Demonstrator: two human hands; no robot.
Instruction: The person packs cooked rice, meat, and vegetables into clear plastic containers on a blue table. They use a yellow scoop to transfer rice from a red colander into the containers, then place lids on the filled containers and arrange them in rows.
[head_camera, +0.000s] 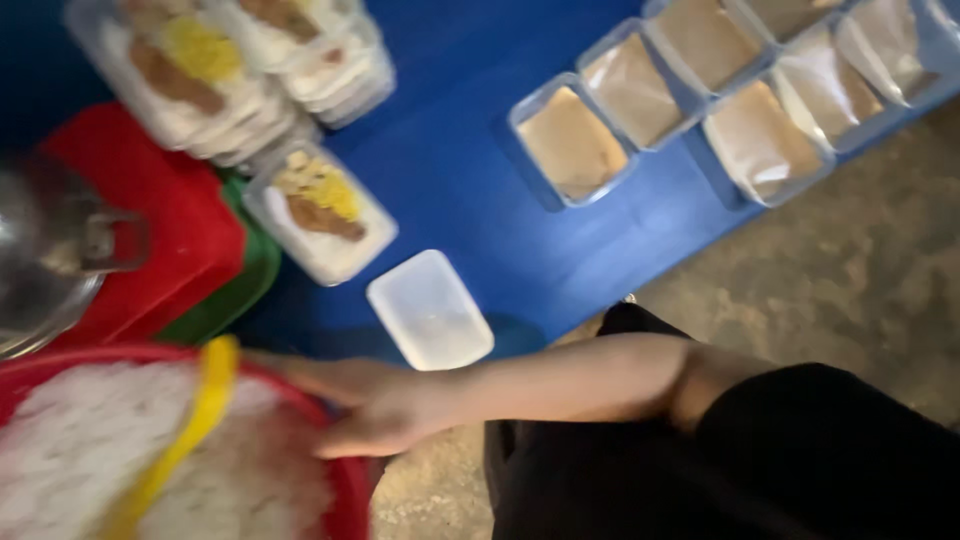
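At the far left, a metal pot (45, 255) with a side handle sits on a red tray (180, 215), and a green tray (240, 290) shows beneath that tray's edge. Below them, a red basin (345, 470) holds a mound of white rice (90, 450), and a yellow scoop (190, 425) lies across the rice with its handle pointing up toward the rim. At the top left, stacked clear boxes (220, 70) hold white rice with brown and yellow portions on top. Just below them, one filled box (320, 210) lies alone on the blue mat (450, 140), with yellow and brown food over rice.

Near the middle, an empty clear box (430, 310) rests on the mat, just above the person's hand. That right hand (375, 410) reaches across from the right and rests at the basin's rim, close to the scoop; motion blur hides the fingers, so whether they grip anything cannot be told. The other hand is out of sight.

To the upper right, two rows of open clear boxes (700, 100) hold a flat brown filling. The person's black clothing (750, 470) fills the lower right, over a bare concrete floor (850, 270).
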